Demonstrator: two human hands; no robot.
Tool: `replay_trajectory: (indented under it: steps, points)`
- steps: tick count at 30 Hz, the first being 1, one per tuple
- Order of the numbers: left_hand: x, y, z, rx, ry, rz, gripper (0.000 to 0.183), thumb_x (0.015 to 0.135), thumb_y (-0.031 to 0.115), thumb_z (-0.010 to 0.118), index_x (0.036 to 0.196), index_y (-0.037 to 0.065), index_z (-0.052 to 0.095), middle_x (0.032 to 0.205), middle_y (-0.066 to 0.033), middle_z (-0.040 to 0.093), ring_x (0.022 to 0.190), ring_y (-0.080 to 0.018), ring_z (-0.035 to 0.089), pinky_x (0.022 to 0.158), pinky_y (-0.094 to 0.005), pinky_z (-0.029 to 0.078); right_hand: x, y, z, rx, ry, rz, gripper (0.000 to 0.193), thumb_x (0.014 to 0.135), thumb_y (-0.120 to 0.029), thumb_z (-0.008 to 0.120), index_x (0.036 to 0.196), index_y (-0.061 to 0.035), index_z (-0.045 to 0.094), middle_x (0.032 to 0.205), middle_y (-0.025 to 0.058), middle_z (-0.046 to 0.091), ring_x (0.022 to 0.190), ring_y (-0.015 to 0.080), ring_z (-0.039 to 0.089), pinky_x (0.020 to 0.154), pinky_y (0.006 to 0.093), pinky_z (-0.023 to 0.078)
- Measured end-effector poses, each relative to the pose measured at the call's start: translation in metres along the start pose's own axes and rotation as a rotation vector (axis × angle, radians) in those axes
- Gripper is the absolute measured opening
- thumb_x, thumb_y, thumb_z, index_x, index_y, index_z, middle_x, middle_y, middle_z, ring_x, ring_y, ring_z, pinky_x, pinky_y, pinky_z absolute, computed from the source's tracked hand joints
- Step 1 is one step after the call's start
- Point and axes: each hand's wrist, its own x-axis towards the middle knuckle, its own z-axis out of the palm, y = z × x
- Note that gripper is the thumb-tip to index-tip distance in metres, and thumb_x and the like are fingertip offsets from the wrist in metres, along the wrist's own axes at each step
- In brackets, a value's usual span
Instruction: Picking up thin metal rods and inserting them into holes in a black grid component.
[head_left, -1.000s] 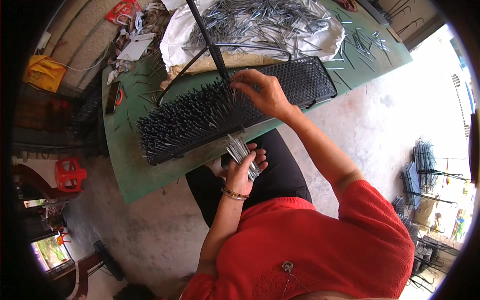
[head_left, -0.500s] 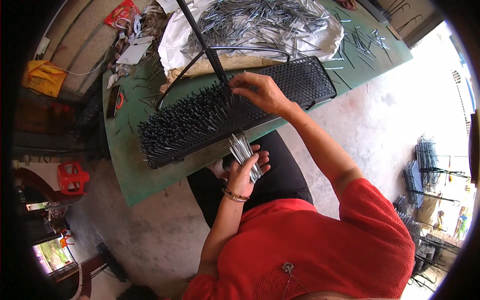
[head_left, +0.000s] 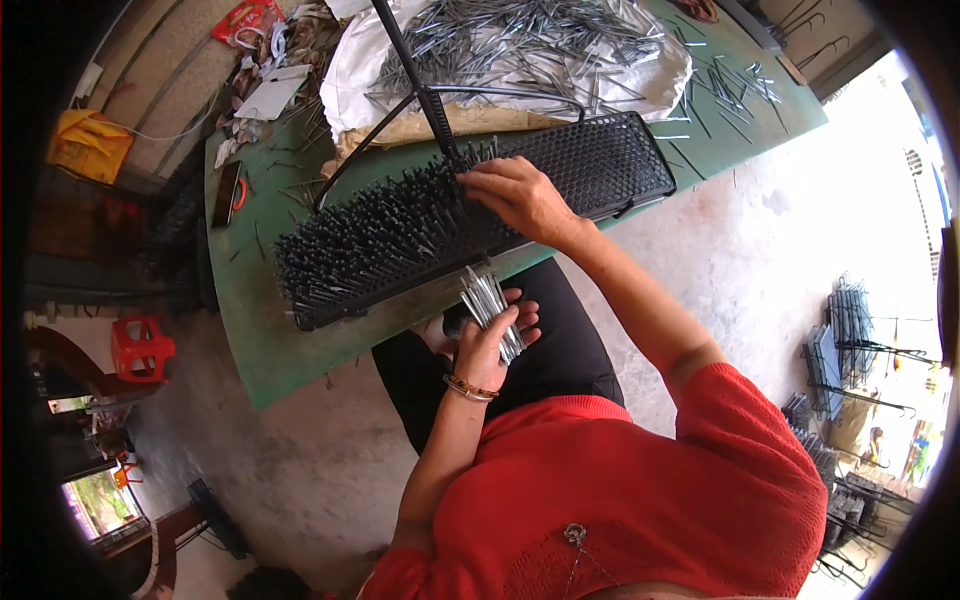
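Note:
A long black perforated rack [head_left: 605, 165] lies across the green table, its left part packed with upright metal rods [head_left: 365, 235] and its right part showing bare holes. My right hand [head_left: 522, 200] is over the rack at the edge of the packed rods, fingers bent together and pointing left; whatever is between the fingertips is hidden. Below the rack's front edge, over my lap, my left hand [head_left: 490, 335] is closed round a bundle of silvery metal rods [head_left: 484, 297], whose ends stick out toward the rack.
Behind the rack, a white sheet [head_left: 350, 75] bears a heap of loose rods [head_left: 520, 50]. A black post [head_left: 415, 80] with bent bars rises at the rack. More rods [head_left: 735, 95] lie at the table's [head_left: 240, 340] far right. Orange-handled scissors [head_left: 240, 193] lie left.
My right hand has shifted slightly lower at the rack, its fingers now flatter and closer together. My left hand keeps the rod bundle in nearly the same place.

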Motion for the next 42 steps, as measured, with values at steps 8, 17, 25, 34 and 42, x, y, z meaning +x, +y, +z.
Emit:
replay_trajectory:
  steps: [8, 17, 25, 34, 42]
  points:
    - [-0.001, 0.008, 0.001, -0.011, -0.089, 0.039, 0.03, 0.092, 0.01, 0.051, 0.122, 0.003, 0.049, 0.106, -0.0135, 0.062, 0.092, -0.018, 0.062, 0.079, -0.0346, 0.053, -0.001, -0.025, -0.013, -0.015, 0.123, 0.049, 0.019, 0.082, -0.011, 0.065, 0.099, -0.0046, 0.065, 0.09, 0.0104, 0.061, 0.082, 0.0269, 0.06, 0.07, 0.0351, 0.048]
    - [-0.006, 0.02, 0.01, -0.002, -0.163, 0.159, 0.029, 0.093, 0.01, 0.05, 0.121, 0.001, 0.05, 0.108, -0.013, 0.062, 0.096, -0.0213, 0.062, 0.082, -0.0363, 0.053, -0.026, -0.065, -0.025, 0.661, -0.514, 0.822, 0.027, 0.083, -0.023, 0.069, 0.092, 0.0024, 0.067, 0.08, 0.0059, 0.066, 0.073, 0.0097, 0.059, 0.062, 0.0263, 0.048]
    - [-0.001, 0.009, 0.001, -0.094, -0.073, 0.124, 0.029, 0.093, 0.015, 0.053, 0.12, 0.004, 0.052, 0.109, -0.0129, 0.062, 0.098, -0.021, 0.061, 0.082, -0.0389, 0.053, -0.029, -0.049, -0.027, 0.77, -0.242, 0.785, 0.023, 0.088, -0.016, 0.064, 0.097, 0.0046, 0.064, 0.084, 0.006, 0.067, 0.077, 0.0089, 0.06, 0.069, 0.0241, 0.049]
    - [0.002, 0.011, 0.0, -0.034, 0.02, 0.129, 0.023, 0.092, 0.016, 0.054, 0.113, 0.004, 0.055, 0.108, -0.0129, 0.062, 0.097, -0.0217, 0.062, 0.079, -0.0373, 0.054, -0.02, -0.041, -0.028, 0.72, -0.333, 0.832, 0.025, 0.089, -0.018, 0.063, 0.102, 0.0039, 0.065, 0.088, 0.0074, 0.068, 0.076, 0.0094, 0.062, 0.067, 0.0226, 0.05]
    - [0.008, 0.006, -0.006, -0.161, 0.136, 0.16, 0.023, 0.091, 0.018, 0.056, 0.11, 0.005, 0.055, 0.11, -0.013, 0.062, 0.1, -0.0219, 0.062, 0.079, -0.0382, 0.053, -0.004, -0.035, -0.036, 0.68, -0.014, 0.688, 0.024, 0.089, -0.016, 0.062, 0.103, 0.0042, 0.063, 0.088, 0.008, 0.068, 0.082, 0.01, 0.062, 0.073, 0.0234, 0.05]
